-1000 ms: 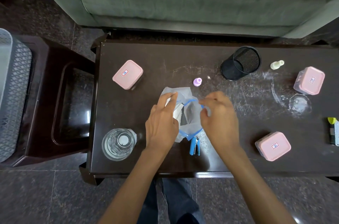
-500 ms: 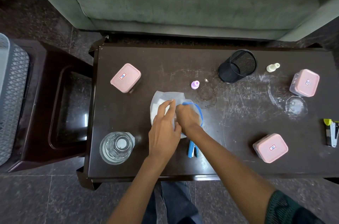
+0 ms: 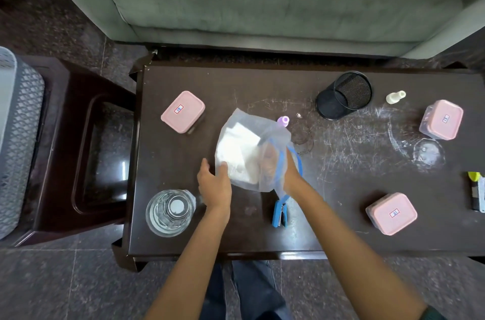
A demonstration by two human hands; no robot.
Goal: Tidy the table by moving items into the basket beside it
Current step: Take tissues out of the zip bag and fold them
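A clear plastic zip bag (image 3: 244,146) with a blue rim and white paper inside is held up over the middle of the dark table (image 3: 262,238). My right hand (image 3: 290,172) is pushed into the bag's mouth up to the wrist. Its fingers are only a blur through the plastic. My left hand (image 3: 214,184) is just left of the bag, fingers apart, fingertips against its lower edge. The grey lattice basket (image 3: 19,136) stands at the far left, beyond a dark stool.
Three pink lidded boxes (image 3: 182,111) (image 3: 442,119) (image 3: 392,213), a glass jar (image 3: 170,212), a blue stapler (image 3: 280,211), a black mesh cup (image 3: 343,95), a purple cap (image 3: 283,120) and a small white bottle (image 3: 395,96) lie on the table. A green sofa stands behind.
My right hand has gone from the bag's rim deep into the bag. The bag has tipped up and spread. My left hand has let go of the rim and slid to the bag's left side.
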